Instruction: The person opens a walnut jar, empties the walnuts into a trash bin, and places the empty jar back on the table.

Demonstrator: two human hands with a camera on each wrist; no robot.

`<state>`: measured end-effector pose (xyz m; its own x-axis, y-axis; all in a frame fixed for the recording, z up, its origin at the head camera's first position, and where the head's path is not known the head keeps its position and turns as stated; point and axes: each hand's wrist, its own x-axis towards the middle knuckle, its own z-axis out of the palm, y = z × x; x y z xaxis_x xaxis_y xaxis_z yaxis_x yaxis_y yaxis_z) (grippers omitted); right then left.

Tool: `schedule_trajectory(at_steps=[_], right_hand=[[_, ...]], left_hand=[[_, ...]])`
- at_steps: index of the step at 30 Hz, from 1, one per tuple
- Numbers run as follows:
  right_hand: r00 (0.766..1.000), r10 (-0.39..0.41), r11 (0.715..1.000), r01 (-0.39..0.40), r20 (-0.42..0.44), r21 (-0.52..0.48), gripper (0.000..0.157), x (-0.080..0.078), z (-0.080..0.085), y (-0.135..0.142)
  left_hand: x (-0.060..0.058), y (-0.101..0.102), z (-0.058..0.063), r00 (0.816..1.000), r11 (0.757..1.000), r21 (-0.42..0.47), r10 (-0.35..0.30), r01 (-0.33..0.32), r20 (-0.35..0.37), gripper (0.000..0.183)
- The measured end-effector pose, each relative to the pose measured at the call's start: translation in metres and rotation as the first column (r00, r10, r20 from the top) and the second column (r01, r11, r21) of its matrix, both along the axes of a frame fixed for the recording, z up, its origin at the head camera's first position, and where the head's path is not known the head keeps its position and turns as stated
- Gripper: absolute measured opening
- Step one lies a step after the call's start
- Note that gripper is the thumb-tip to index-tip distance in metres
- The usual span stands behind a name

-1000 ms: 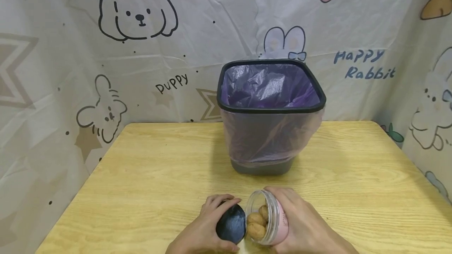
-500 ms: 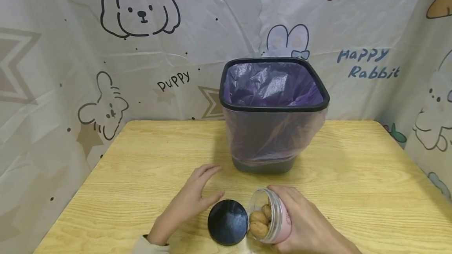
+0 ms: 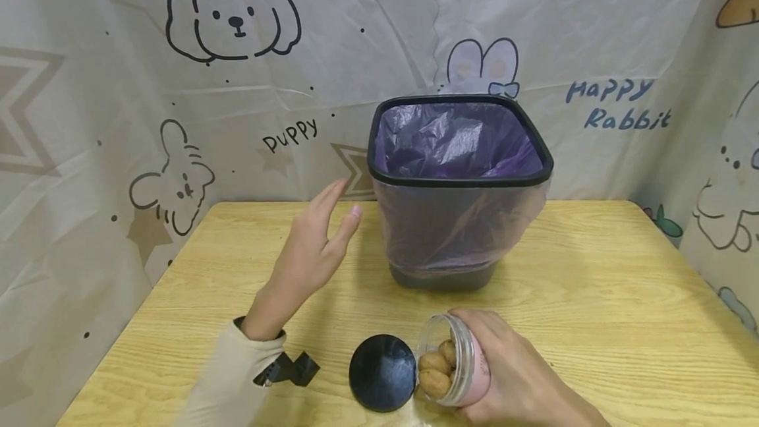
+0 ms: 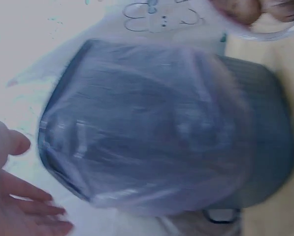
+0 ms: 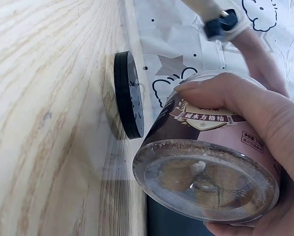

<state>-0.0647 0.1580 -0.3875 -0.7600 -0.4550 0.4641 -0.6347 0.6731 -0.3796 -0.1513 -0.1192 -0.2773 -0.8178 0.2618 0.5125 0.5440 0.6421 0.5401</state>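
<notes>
My right hand [image 3: 512, 368] grips a clear plastic jar [image 3: 468, 371] with a pink label, tilted so its uncapped mouth faces left. Several walnuts [image 3: 435, 372] lie inside near the mouth; in the right wrist view the jar's clear base [image 5: 206, 184] faces the camera. Just left of the jar, a round black lid [image 3: 382, 373] lies flat on the table. My left hand [image 3: 308, 246] is raised over the table, fingers extended and thumb apart, holding nothing. It is just left of the trash bin [image 3: 456, 229], apart from it in the left wrist view.
The bin has a black rim [image 3: 462, 183] and a thin purple bag [image 3: 445, 140] lining it, folded over the outside. It stands at the back of the wooden table [image 3: 249, 262]. A printed cloth [image 3: 249, 104] hangs behind and at both sides.
My left hand has let go of the black lid, leaving it on the table, and has moved up and forward towards the bin's left side. The right hand and jar barely move.
</notes>
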Motion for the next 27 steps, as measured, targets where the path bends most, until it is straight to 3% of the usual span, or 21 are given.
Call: schedule_trajectory(at_steps=[3,7,14,20,24,27], right_hand=[[1.000,0.001,1.000,0.000,-0.007,0.002,0.105,0.000,0.001,0.001],[1.000,-0.001,1.000,0.001,-0.020,0.002,0.106,0.000,0.002,0.003],[1.000,-0.019,1.000,0.019,0.002,-0.003,0.106,0.001,0.003,0.008],[0.999,-0.029,1.000,0.030,0.017,-0.003,0.107,0.003,0.004,0.011],[0.999,-0.037,0.999,0.037,0.004,-0.005,0.106,0.004,0.005,0.014],[0.999,-0.042,0.999,0.042,-0.005,0.001,0.105,0.004,0.007,0.016]], left_hand=[[-0.006,0.004,0.020,0.997,0.999,-0.043,0.028,-0.025,0.072,0.065],[-0.011,0.011,0.038,0.990,0.991,-0.126,0.053,-0.037,0.129,0.073],[-0.024,0.028,0.052,0.995,0.959,-0.281,0.068,-0.045,0.072,0.075],[-0.036,0.040,0.064,0.993,0.928,-0.371,0.075,-0.038,0.086,0.068],[-0.046,0.047,0.071,0.986,0.915,-0.402,0.095,-0.034,0.134,0.066],[-0.052,0.050,0.074,0.967,0.913,-0.408,0.120,-0.019,0.225,0.069]])
